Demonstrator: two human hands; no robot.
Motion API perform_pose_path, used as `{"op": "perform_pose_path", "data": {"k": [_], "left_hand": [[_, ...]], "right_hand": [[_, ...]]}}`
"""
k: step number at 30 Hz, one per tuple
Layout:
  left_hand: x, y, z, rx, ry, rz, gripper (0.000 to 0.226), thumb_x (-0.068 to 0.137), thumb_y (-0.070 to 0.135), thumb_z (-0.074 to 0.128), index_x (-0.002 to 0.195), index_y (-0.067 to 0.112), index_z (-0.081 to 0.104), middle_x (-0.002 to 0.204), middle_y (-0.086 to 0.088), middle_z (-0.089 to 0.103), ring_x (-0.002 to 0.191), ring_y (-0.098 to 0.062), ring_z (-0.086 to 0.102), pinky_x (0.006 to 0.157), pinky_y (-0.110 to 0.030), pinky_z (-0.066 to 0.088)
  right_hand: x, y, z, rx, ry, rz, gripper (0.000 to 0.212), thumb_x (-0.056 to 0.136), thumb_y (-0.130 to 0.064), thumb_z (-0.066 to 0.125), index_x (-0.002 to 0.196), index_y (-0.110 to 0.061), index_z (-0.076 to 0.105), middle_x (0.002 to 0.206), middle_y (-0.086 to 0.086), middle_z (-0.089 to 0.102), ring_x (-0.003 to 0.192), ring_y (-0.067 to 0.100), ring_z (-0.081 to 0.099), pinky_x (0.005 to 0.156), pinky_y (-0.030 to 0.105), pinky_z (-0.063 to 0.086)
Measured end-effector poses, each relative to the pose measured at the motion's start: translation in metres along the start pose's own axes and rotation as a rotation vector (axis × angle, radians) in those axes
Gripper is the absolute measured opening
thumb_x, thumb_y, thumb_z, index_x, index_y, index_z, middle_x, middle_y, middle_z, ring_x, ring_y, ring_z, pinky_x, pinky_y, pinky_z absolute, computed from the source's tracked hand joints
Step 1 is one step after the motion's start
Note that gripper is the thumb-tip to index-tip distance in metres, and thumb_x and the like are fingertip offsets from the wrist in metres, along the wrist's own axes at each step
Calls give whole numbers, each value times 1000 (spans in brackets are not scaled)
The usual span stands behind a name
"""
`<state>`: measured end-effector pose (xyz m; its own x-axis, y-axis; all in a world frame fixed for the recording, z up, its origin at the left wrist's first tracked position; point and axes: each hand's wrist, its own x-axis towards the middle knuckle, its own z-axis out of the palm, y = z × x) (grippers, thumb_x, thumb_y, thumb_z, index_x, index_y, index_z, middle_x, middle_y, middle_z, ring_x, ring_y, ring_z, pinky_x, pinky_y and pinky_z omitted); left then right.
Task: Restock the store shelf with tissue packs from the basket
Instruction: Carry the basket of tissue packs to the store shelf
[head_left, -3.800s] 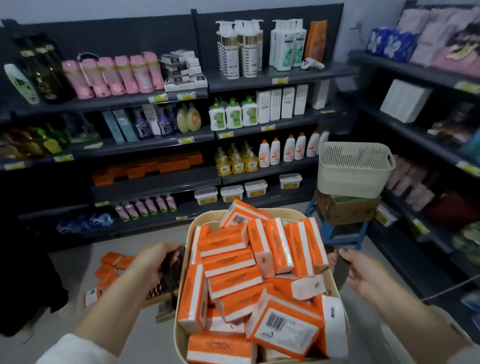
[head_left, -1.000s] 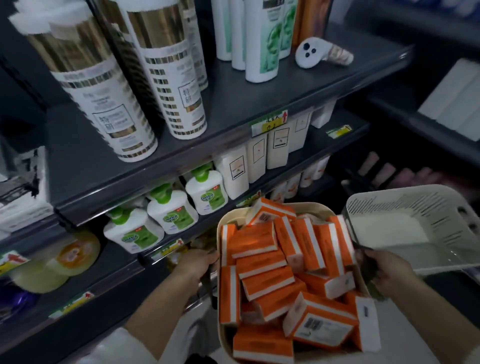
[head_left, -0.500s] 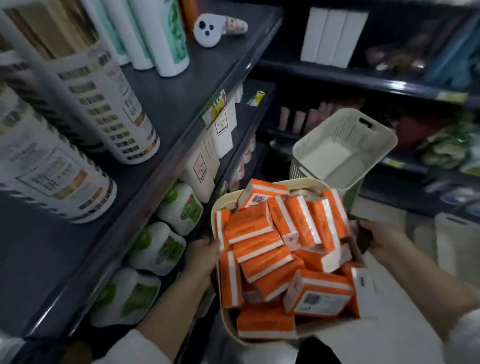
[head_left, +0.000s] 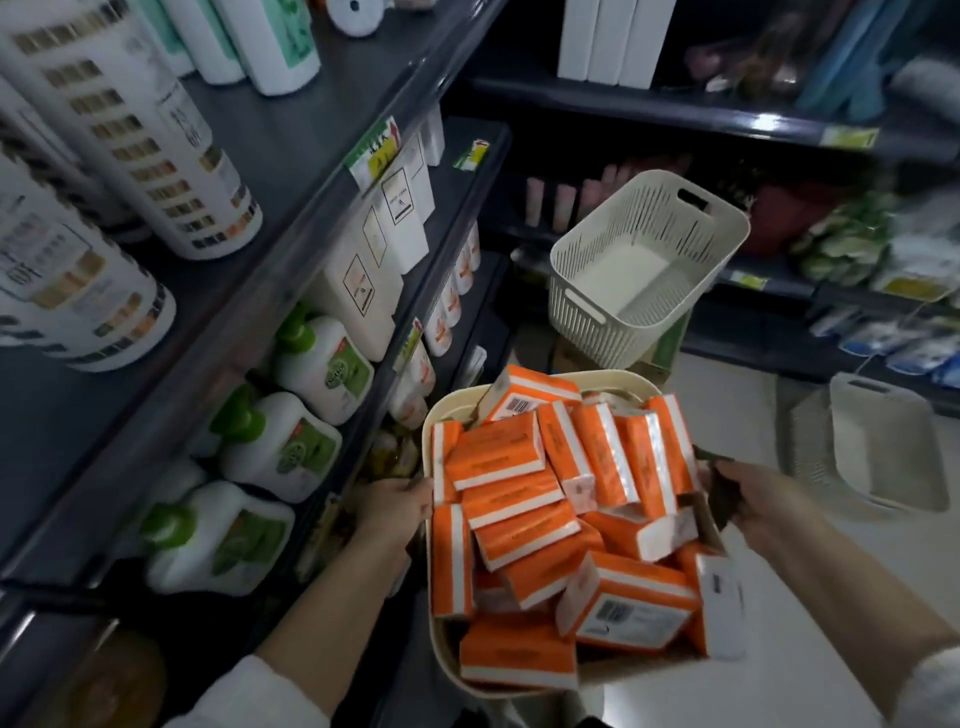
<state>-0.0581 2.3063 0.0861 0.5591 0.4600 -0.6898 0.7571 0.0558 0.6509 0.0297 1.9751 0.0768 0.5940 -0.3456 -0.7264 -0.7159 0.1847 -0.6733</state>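
the shelf (head_left: 311, 130) had swung from facing the person across the aisle to running close along the left, its green-capped bottles (head_left: 280, 447) now just beside the load. the basket (head_left: 613, 376) had come along with the walk and was held out in front, over the floor, nearer to the empty cream basket (head_left: 639, 270) ahead. the orange tissue packs (head_left: 519, 499) lay heaped in it much as before, none lifted out. the left grip (head_left: 395, 501) stayed clamped on the basket's left side and the right grip (head_left: 753, 499) on its dark handle. i judged this was still carrying: no restocking had begun, and no slot for the packs showed
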Motion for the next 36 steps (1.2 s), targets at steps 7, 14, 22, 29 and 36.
{"op": "perform_pose_path", "data": {"k": [7, 14, 22, 29, 36], "left_hand": [[-19, -30, 22, -94, 89, -78, 19, 91, 19, 60, 78, 5, 62, 82, -18, 65, 75, -29, 64, 73, -35, 53], [-20, -83, 34, -165, 131, -197, 28, 93, 17, 58, 66, 7, 58, 68, -11, 61, 64, -22, 60, 62, -29, 48], [1, -159, 42, -82, 131, -250, 27, 92, 15, 54, 66, 14, 57, 75, -11, 63, 76, -24, 61, 70, -32, 46], [67, -236, 49, 4, 39, -311, 23, 93, 18, 54, 74, 8, 63, 79, -12, 68, 77, -27, 65, 67, -33, 49], [157, -289, 68, 39, 39, -212, 19, 95, 14, 50, 84, 10, 66, 75, -7, 65, 70, -20, 62, 60, -29, 46]], "right_hand": [[23, 13, -11, -78, -84, 20, 18, 92, -2, 47, 76, -8, 54, 78, 8, 57, 69, 18, 54, 63, 29, 44], [37, 36, -8, -133, -148, 33, 20, 94, -4, 45, 77, -9, 54, 71, 5, 61, 66, 14, 55, 60, 25, 47], [66, 90, 22, -309, -49, -12, 14, 88, -8, 54, 77, -10, 62, 77, 6, 60, 70, 21, 56, 76, 39, 46], [110, 160, 49, -363, -33, -44, 15, 89, -9, 53, 78, -11, 63, 74, 7, 61, 67, 20, 56, 64, 34, 45], [175, 246, 60, -330, 7, 35, 12, 83, -6, 53, 87, -1, 62, 75, 14, 58, 62, 25, 49, 64, 34, 43]]}}
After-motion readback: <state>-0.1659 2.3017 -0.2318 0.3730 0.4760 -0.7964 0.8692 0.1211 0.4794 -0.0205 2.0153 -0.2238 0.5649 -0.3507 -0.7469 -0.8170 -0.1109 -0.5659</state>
